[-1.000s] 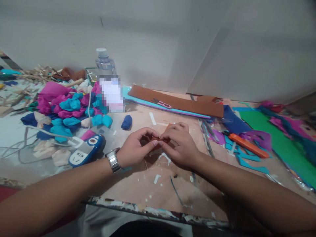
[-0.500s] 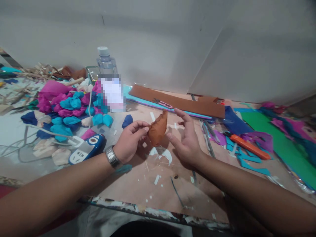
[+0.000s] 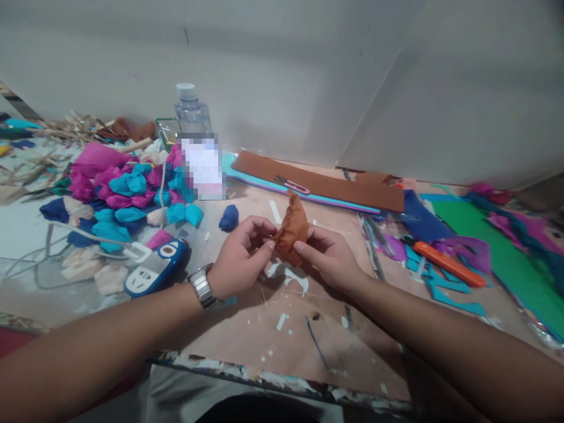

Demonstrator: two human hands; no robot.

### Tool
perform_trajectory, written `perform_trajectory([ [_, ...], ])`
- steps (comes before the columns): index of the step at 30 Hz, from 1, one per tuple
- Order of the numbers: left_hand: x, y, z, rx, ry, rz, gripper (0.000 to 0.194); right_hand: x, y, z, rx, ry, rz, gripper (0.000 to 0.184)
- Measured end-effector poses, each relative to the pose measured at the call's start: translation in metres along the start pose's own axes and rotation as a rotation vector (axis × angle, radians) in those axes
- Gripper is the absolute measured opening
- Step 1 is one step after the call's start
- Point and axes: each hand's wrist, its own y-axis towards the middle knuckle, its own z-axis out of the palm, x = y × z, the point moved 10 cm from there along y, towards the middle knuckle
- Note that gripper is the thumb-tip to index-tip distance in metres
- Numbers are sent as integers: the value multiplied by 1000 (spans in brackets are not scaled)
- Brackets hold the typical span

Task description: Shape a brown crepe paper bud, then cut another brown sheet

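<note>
"Pale wall [image 3: 273, 70] behind, cluttered desk [image 3: 326, 329] below. Where is the main thing?"

"Over the middle of the desk, held up between both hands: a brown piece [image 3: 296, 232], puffed out, with a puckered edge toward the left hand [image 3: 240, 252]."

"How do the hands hold it?"

"Left thumb and fingertips pinch that puckered edge. The right hand [image 3: 332, 258] has its thumb on the front near the lower right side, with its fingers partly hidden behind. Both grip lightly, I'd say."

"Which step would you call it?"

"Gathering or shaping the edge, judging by the close folds. I can't tell whether the edge is fastened, or what fills it, if anything."

"And what does the next move call for?"

"My guess is a steady left pinch, so the folds don't slip open, and a soft right hand, so the round side isn't crushed."

"What lies around it?"

"White scraps [image 3: 298, 285] on the desk just below, and a small blue piece [image 3: 229, 218] beyond the left hand. Farther left are a blue socket [image 3: 147, 276] and a heap of pink, turquoise, blue and cream pieces [image 3: 127, 183], with a bottle [image 3: 194, 117] behind."

"Beyond and to the right?"

"Small snips [image 3: 296, 187] rest on a long brown sheet [image 3: 343, 187]. Off right, an orange knife [image 3: 449, 263] lies among turquoise scraps [image 3: 458, 298], beside a green sheet [image 3: 517, 264]."
</note>
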Motion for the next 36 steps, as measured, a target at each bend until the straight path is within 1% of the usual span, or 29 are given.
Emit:
perform_trajectory([
  [3, -3, -1, -2, -13, 37, 53, 18, -5, 1, 0, -17, 88, 56, 36],
  [6, -3, -1, -3, -12, 50, 94, 19, -4, 1, 4, -3, 155, 75, 35],
  [12, -10, -4, -3, -12, 100, 161, 22, -8, 0, 3, -7, 197, 95, 34],
  [15, -16, -4, -1, 13, 142, 193, 22, -14, 4, -3, -9, 181, 74, 37],
  [16, -16, -3, -1, 22, 154, 198, 23, -14, 7, -7, -27, 161, 44, 38],
  [18, -15, -2, 0, 36, 183, 192, 25, -5, 12, -23, -128, 86, -102, 38],
  [21, -6, -1, 5, 91, 247, 127, 25, 16, 10, -37, -243, -137, -300, 29],
  [22, -3, -1, 7, 117, 272, 97, 24, 25, 7, -38, -278, -238, -356, 26],
  [24, 2, -3, 11, 168, 319, 50, 23, 47, -5, -33, -318, -478, -485, 26],
  [25, 2, -3, 13, 186, 341, 41, 23, 59, -12, -24, -295, -597, -568, 22],
  [27, 0, -5, 15, 207, 376, 48, 21, 70, -22, -1, -185, -824, -663, 13],
  [29, -3, -6, 17, 227, 395, 67, 21, 67, -25, 19, -27, -966, -653, 14],
  [30, -5, -6, 18, 241, 402, 77, 22, 63, -25, 23, 19, -1002, -635, 13],
  [32, -7, -7, 21, 270, 411, 90, 25, 57, -23, 26, 58, -1028, -590, 12],
  [36, -9, -9, 24, 301, 404, 103, 26, 51, -19, 24, 72, -1012, -543, 10],
])
